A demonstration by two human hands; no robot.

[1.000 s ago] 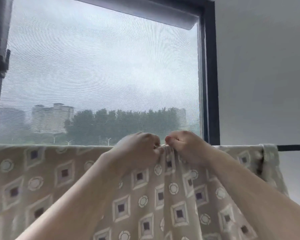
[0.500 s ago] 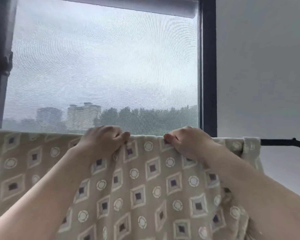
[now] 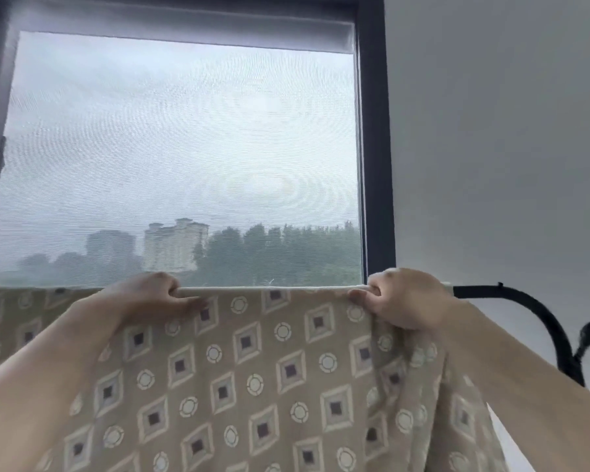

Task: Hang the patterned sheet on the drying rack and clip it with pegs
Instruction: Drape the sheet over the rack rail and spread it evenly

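Sheet (image 3: 252,369) draped over the rack (image 3: 484,291) rail, before the window (image 3: 184,148). Left hand (image 3: 150,298) and right hand (image 3: 402,298) each curl fingers over the top fold, gripping it, apparently to draw the cloth flat along the rail. A second earlier they pinched it side by side; now they are well apart. No pegs show.

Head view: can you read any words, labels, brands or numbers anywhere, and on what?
None readable. The patterned sheet carries only squares and circles, the black drying rack shows no marking I can make out, and the building behind the window screen is too hazy to show any sign.
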